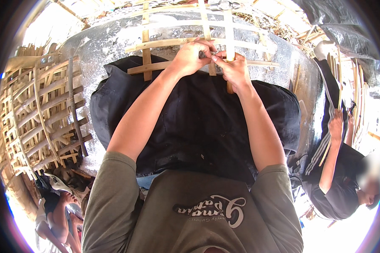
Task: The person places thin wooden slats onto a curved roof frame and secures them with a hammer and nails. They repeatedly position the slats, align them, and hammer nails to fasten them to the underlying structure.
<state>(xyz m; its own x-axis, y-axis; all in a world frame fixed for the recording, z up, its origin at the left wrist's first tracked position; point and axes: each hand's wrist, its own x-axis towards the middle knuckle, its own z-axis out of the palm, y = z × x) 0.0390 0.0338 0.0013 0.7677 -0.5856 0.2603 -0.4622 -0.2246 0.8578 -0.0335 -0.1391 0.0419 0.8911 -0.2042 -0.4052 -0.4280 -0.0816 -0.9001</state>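
A lattice of pale bamboo strips (pixel 173 43) lies across my lap and reaches away from me, its slats crossing at right angles. Both hands meet over its near part, close to an upright strip (pixel 229 31). My left hand (pixel 192 55) is closed, its thumb and fingertips pinched together beside a crossing. My right hand (pixel 234 69) pinches from the other side, its fingertips nearly touching the left ones and its fingers lying against the upright strip. Whatever small thing sits between the fingertips is too hidden to name. Black cloth (pixel 190 118) covers my lap beneath the lattice.
A grey metal hand tool (pixel 223 5) lies at the lattice's far end. A shiny grey sheet (pixel 101 46) spreads beneath. Finished-looking bamboo lattices (pixel 42 109) stack at left. At right a person (pixel 337 181) holds a thin strip; another person's limbs (pixel 59 215) show lower left.
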